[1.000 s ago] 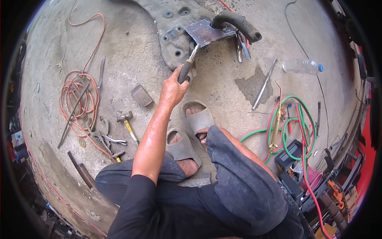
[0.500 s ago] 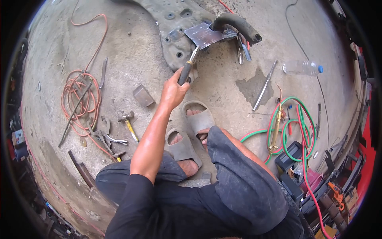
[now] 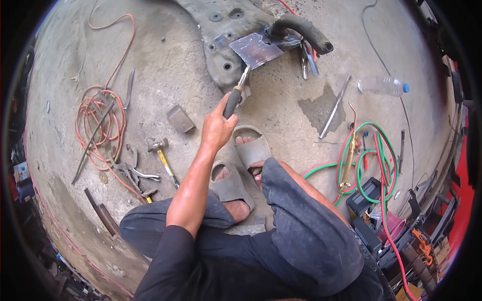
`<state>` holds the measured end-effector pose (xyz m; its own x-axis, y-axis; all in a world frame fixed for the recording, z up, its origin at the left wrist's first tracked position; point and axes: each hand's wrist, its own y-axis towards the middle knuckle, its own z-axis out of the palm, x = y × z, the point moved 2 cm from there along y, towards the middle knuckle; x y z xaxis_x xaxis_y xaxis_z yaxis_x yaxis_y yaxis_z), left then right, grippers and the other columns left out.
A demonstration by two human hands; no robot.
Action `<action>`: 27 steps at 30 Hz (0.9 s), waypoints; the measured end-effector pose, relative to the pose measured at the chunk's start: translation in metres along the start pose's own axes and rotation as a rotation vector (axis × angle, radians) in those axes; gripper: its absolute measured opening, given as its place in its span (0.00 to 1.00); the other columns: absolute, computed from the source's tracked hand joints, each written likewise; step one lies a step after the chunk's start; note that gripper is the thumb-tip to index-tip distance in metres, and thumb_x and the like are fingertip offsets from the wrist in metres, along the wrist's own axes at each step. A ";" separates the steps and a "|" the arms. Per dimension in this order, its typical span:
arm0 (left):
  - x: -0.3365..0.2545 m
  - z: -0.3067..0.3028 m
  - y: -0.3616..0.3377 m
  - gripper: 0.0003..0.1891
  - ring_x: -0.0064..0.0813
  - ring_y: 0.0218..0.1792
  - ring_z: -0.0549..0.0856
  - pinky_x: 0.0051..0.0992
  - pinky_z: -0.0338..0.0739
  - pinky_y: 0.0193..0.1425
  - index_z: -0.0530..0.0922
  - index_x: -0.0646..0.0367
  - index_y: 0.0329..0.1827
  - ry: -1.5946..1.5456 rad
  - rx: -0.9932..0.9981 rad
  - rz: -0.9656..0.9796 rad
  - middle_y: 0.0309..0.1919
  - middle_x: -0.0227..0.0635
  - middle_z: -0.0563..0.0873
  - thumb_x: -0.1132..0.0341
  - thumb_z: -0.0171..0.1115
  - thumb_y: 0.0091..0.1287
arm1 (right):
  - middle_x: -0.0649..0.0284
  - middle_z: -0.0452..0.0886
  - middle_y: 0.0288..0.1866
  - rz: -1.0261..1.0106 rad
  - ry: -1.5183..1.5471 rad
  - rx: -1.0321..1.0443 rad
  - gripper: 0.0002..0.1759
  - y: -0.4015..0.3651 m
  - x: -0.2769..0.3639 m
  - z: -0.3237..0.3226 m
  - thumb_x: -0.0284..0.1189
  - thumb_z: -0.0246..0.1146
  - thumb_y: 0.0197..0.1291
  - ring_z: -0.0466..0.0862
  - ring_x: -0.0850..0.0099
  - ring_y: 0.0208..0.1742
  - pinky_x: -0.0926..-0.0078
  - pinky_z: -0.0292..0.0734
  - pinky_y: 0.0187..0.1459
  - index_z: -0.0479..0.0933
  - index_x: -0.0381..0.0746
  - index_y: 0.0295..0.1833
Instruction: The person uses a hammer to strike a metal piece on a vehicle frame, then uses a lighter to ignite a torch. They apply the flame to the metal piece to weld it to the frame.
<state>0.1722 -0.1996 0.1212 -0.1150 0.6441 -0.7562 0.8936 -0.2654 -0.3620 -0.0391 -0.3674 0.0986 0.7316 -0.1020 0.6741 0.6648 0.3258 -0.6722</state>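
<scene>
Nearest, a black sleeve (image 3: 168,261) and dark, dusty trousers (image 3: 311,226) cover the seated person's arm and bent legs. Beyond the knees, both feet are in grey slide sandals (image 3: 232,186) on the concrete floor (image 3: 281,103). At the right of the view lie a black case (image 3: 365,193) and a pink container (image 3: 395,226), with a brass torch (image 3: 346,168) beside looped red-and-green hoses (image 3: 311,171). At the left are a hammer (image 3: 163,157) with a yellow handle, a metal clamp tool (image 3: 131,170) and a coiled orange line (image 3: 124,125), with a thin dark bar (image 3: 94,143) lying across the coil. A small metal block (image 3: 180,119) sits on the floor between the hammer and the reaching arm.

The left hand (image 3: 218,126) is closed around the ribbed dark grip of a long-shafted tool (image 3: 234,100). The right hand is out of view, so its state cannot be told. The tool's far end meets the near edge of a flat metal plate (image 3: 255,50), which has a curved notch and lies over the edge of a large perforated metal part (image 3: 221,27). Beside the plate, a bent pipe (image 3: 305,30) extends from that part, with shiny metal handles (image 3: 304,62) under it. To the right, a metal rod (image 3: 335,107) crosses a dark patch, and a clear bottle (image 3: 376,86) with a blue cap lies on its side.
</scene>
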 end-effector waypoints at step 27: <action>0.023 0.003 -0.016 0.33 0.55 0.45 0.90 0.46 0.82 0.53 0.76 0.48 0.76 0.062 -0.037 -0.034 0.43 0.57 0.89 0.66 0.64 0.62 | 0.62 0.89 0.49 0.014 0.048 -0.010 0.28 0.003 -0.009 -0.002 0.31 0.78 0.63 0.86 0.76 0.48 0.74 0.82 0.49 0.82 0.35 0.67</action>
<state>0.1535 -0.1830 0.1080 -0.1199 0.6958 -0.7082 0.9051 -0.2166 -0.3660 -0.0432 -0.3674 0.0903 0.7471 -0.1424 0.6493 0.6557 0.3185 -0.6846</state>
